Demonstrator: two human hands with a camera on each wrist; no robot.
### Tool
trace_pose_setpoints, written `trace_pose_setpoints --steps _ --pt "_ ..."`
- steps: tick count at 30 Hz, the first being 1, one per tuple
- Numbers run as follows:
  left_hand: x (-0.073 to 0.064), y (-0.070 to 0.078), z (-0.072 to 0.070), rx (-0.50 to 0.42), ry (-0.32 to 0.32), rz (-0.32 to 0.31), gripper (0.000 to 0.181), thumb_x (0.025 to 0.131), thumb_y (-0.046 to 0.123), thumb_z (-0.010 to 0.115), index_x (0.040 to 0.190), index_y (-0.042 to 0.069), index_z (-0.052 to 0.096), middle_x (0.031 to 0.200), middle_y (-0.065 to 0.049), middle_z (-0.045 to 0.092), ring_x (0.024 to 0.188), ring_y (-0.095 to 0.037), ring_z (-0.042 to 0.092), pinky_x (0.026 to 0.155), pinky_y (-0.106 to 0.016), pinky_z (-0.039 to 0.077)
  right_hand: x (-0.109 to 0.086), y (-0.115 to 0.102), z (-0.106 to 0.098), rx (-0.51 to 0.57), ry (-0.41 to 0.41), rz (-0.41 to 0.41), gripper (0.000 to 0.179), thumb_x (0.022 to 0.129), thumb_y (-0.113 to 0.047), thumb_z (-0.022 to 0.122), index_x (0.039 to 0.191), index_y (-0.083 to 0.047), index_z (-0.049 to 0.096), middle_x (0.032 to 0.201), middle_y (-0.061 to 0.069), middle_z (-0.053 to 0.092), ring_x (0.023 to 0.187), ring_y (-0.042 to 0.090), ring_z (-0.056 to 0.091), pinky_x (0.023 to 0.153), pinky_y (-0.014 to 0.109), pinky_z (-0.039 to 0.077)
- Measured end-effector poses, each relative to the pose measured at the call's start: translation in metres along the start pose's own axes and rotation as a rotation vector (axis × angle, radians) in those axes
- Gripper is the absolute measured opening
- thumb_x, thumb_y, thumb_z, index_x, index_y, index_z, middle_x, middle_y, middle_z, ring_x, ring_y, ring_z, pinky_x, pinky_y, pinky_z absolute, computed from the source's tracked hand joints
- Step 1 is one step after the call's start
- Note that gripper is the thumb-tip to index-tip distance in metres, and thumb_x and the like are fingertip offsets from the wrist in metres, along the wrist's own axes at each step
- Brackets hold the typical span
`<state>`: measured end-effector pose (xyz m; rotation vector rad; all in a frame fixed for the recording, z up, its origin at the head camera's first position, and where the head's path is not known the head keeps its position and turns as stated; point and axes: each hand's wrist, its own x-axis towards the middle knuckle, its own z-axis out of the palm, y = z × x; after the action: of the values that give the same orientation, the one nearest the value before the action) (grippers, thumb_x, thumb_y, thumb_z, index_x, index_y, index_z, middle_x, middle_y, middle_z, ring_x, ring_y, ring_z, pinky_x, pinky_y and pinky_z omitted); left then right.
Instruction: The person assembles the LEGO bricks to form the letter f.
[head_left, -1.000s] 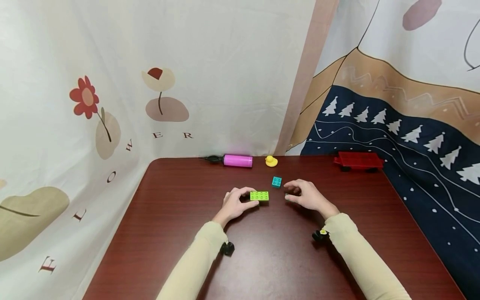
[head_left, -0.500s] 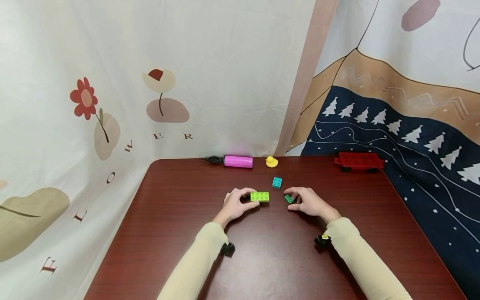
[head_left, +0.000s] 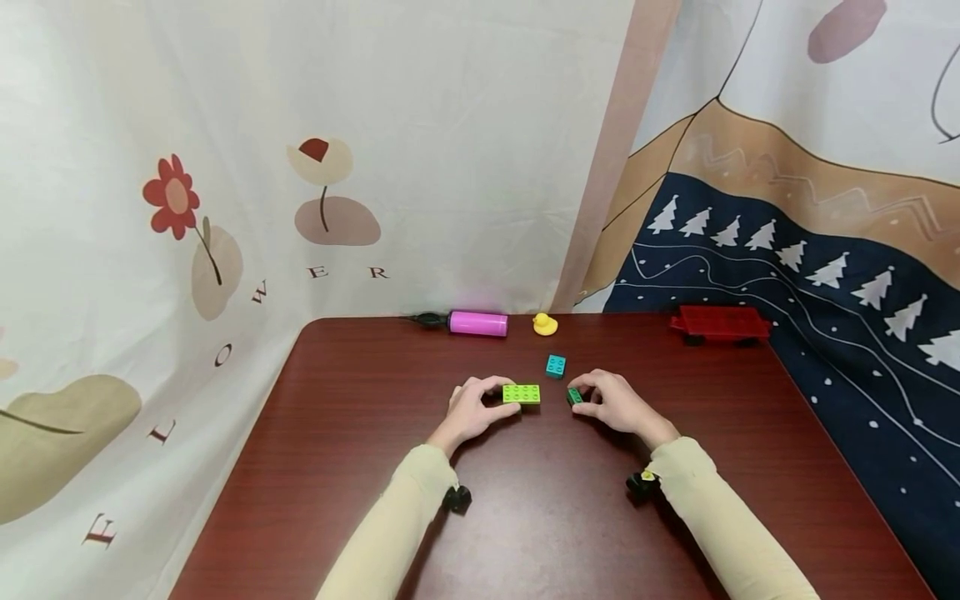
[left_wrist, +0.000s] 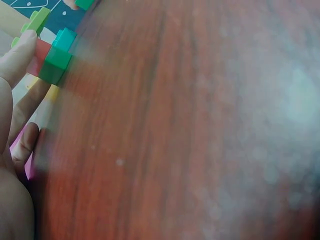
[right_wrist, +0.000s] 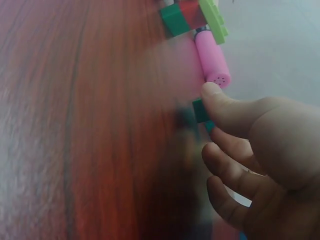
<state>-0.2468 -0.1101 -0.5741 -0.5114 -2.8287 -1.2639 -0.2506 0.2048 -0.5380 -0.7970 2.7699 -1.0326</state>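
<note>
Green brick (head_left: 574, 397): right of frame centre, pinched by right hand (head_left: 617, 405); long axis near up-down.
Lime-topped stack (head_left: 522, 393): centre, left end gripped by left hand (head_left: 470, 410); axis left-right.
Gap: brick right of stack, apart.

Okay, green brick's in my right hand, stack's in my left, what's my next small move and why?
Probably ease the green brick in your right hand leftward, above the stack: the two are apart, your left hand holds the stack, and its lime top shows bare studs.
</note>
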Motion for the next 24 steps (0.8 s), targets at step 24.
trace_pose_setpoints --steps 24 --pt "0.000 0.001 0.000 -0.011 -0.007 -0.005 0.037 0.089 0.053 0.081 0.122 0.038 0.074 0.110 0.012 0.068 0.099 -0.013 0.053 0.090 -0.042 0.034 0.029 -0.041 0.022 0.314 0.177 -0.044 0.039 0.089 -0.012 0.086 0.125 -0.003 0.073 0.110 0.008 0.072 0.095 0.025 0.072 0.081 0.030 0.058"
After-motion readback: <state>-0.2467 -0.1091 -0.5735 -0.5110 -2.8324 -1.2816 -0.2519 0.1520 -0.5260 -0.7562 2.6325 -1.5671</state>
